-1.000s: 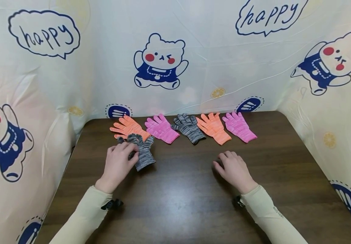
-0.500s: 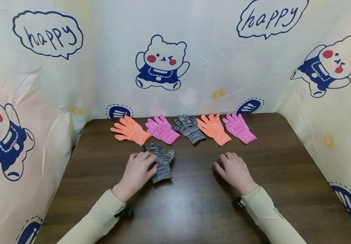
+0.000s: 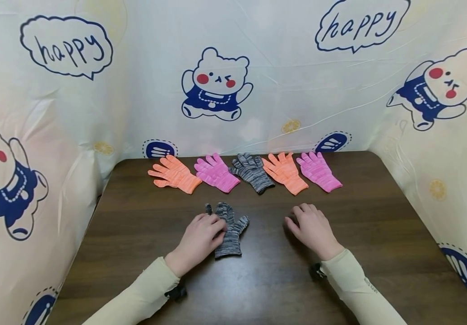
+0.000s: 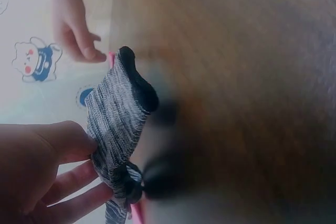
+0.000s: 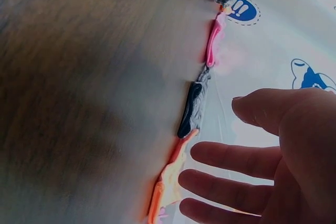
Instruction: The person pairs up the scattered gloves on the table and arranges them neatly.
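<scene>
My left hand (image 3: 198,241) pinches a grey-black striped knit glove (image 3: 232,237) along its left side, near the middle of the table. In the left wrist view the glove (image 4: 115,121) appears raised off the wood, its dark cuff edge facing up, with the thumb (image 4: 71,142) pressed against the fabric. My right hand (image 3: 313,229) is over the table to the right, apart from any glove. Its fingers (image 5: 236,158) are relaxed and hold nothing in the right wrist view.
Along the table's (image 3: 107,253) back edge lies a row of gloves: orange (image 3: 178,175), pink (image 3: 219,174), grey-black (image 3: 253,172), orange (image 3: 287,174) and pink (image 3: 319,171). A printed cloth (image 3: 148,104) hangs behind the table and at its sides.
My left hand has drawn the grey-black glove rightward and toward me, off the leftmost orange glove and over to the middle. My right hand has stayed in place.
</scene>
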### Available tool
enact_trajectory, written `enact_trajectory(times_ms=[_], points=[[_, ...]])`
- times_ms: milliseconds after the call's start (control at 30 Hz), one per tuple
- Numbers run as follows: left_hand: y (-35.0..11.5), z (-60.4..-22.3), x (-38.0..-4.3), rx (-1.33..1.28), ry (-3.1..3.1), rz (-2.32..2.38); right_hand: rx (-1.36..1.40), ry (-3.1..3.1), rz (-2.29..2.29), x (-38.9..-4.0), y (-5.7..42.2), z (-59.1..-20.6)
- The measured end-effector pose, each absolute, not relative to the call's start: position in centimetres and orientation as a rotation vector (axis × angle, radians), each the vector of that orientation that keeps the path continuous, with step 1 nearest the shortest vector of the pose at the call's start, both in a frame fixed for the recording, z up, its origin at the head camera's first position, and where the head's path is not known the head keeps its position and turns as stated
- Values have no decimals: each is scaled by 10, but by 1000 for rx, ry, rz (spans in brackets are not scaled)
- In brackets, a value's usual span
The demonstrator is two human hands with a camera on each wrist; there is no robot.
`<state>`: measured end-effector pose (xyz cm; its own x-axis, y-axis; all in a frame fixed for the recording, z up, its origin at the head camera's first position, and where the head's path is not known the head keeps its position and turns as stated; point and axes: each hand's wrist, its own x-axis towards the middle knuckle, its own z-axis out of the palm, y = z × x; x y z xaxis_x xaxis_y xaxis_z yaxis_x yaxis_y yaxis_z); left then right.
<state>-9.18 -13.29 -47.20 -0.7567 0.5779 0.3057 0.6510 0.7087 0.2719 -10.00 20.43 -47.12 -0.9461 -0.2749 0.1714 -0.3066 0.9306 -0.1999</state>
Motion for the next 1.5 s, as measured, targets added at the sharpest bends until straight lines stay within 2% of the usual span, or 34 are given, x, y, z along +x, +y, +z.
enact_trajectory(times_ms=[567,1500], points=[[-101,-485,-93,-1130,-2714,-570,423,-2993,328,-102,205,-473],[-96,-500,-86,-1026,-2784,-515,448,-2983,348,-103,205,-476]])
